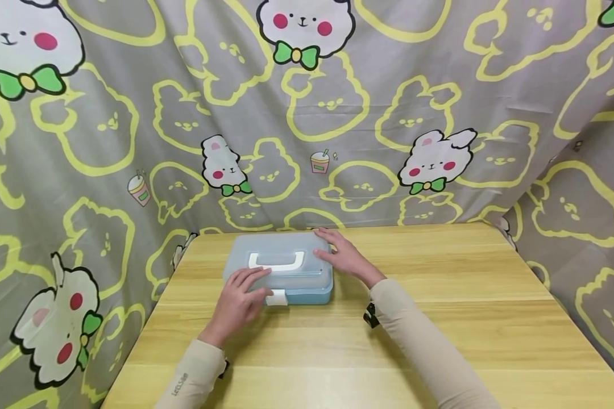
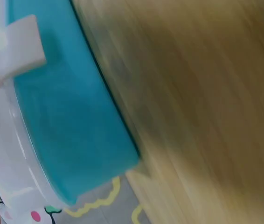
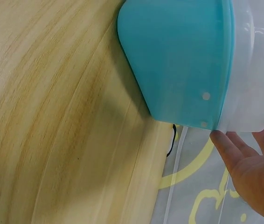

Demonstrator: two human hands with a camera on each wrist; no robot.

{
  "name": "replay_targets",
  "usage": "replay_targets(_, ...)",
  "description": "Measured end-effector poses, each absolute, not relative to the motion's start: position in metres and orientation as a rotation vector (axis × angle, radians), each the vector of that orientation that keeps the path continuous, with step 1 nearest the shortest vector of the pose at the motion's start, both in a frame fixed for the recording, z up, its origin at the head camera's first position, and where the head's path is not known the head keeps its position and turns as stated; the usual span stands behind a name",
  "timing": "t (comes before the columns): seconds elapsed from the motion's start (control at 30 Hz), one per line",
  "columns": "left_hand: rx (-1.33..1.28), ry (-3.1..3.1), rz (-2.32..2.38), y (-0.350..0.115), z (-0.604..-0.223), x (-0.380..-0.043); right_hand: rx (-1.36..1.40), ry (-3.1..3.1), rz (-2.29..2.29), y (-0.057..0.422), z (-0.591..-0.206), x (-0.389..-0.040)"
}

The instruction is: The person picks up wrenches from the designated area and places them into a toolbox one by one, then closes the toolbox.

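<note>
A plastic storage box [image 1: 309, 296] with a blue base, a translucent lid [image 1: 286, 245] and a white folded-down handle [image 1: 299, 261] stands on the table, its lid down. My left hand [image 1: 239, 298] lies at its front, fingers over the lid and thumb at the white latch [image 1: 277, 297]. In the left wrist view the latch [image 2: 20, 49] laps onto the blue base [image 2: 76, 107]; only bits of that hand show. My right hand [image 1: 345, 255] rests at the lid's right back corner with fingers extended. The right wrist view shows its fingertips [image 3: 220, 140] touching the back edge.
The box sits toward the back left of a wooden table [image 1: 440, 318]. A grey curtain [image 1: 368, 113] with cartoon animals hangs behind and along both sides, close to the table edges.
</note>
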State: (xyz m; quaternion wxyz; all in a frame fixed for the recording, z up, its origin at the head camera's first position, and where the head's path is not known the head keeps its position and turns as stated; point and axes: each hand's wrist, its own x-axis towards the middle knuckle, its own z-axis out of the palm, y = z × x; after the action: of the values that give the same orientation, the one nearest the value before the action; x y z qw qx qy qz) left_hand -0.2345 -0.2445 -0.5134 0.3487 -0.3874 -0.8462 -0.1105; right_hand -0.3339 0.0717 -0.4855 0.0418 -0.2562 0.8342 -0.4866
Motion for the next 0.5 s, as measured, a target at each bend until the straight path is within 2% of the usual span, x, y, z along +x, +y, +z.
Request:
replay_targets(0.2,-1.084,-2.231,-0.22,-0.254,-0.52,-0.234,-0.793,2.545,-1.495,0.071,-0.487,-0.335)
replay_targets(0.5,-1.027,-2.268,0.087,-0.252,-0.526,-0.239,-0.78,2.561,-1.502,0.07,-0.487,-0.335)
